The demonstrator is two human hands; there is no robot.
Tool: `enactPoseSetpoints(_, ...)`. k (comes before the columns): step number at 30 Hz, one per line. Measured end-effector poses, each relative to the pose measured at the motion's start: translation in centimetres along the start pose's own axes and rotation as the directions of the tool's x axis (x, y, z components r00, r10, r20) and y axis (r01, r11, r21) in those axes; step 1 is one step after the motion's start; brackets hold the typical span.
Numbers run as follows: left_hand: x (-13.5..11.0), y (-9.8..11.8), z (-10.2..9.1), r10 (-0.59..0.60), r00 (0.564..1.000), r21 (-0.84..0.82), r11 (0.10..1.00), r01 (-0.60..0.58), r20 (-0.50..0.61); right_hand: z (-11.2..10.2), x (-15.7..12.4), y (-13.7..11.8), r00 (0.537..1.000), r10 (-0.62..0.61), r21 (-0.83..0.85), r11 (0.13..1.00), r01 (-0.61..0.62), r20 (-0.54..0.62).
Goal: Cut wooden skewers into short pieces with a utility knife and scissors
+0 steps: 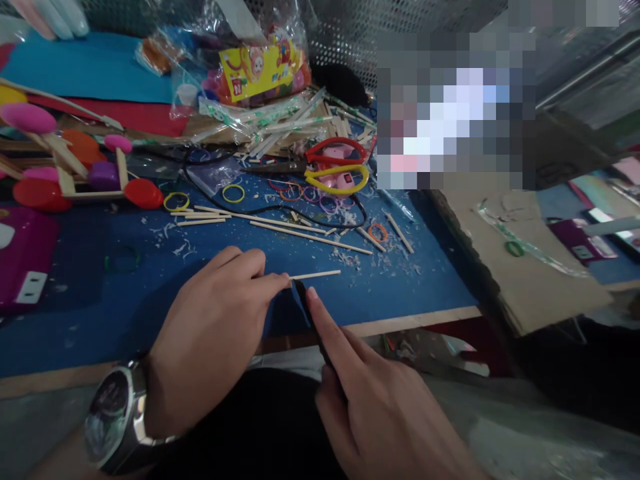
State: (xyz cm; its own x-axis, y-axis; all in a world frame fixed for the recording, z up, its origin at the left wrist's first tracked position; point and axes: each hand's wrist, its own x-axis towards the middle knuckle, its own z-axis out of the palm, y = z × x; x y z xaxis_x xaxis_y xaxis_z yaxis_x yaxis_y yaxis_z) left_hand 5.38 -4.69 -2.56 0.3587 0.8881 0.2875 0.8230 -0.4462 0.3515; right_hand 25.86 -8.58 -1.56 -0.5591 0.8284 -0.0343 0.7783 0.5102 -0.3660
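Pinched in my left hand (220,313), a thin wooden stick (317,274) lies against the blue tabletop (200,267) with its far end pointing right. My right hand (370,380) is wrapped round a dark knife (313,317), the index finger pressed along its back. The knife's tip touches or nearly touches the stick just beside my left fingertips. Behind my hands lie longer sticks (310,238) and several short pieces (203,218), with pale shavings scattered around. A wristwatch (113,413) is on my left wrist.
Scissors (335,167) with red and yellow handles lie behind the sticks, near a black cord (280,220) and rubber bands (233,193). At left stand a stick-and-spoon model (95,177) and a purple box (25,260). Cardboard (545,273) sits at right.
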Motion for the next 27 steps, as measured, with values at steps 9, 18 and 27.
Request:
enactPoseSetpoints(9,-0.1,0.1,0.0,-0.012,1.0,-0.001,1.0,0.012,0.024,0.1,0.3,-0.8,1.0,-0.004,-0.049,0.999,0.006,0.027)
enactPoseSetpoints(18,-0.1,0.0,-0.1,-0.01,0.999,-0.004,1.0,0.011,0.032,0.6,0.2,-0.8,0.995,0.009,-0.01,1.0,-0.008,0.095)
enactPoseSetpoints(27,-0.1,0.2,-0.1,-0.023,0.999,-0.013,1.0,0.023,0.026,1.2,0.0,-0.7,1.0,0.005,0.064,0.998,-0.005,-0.001)
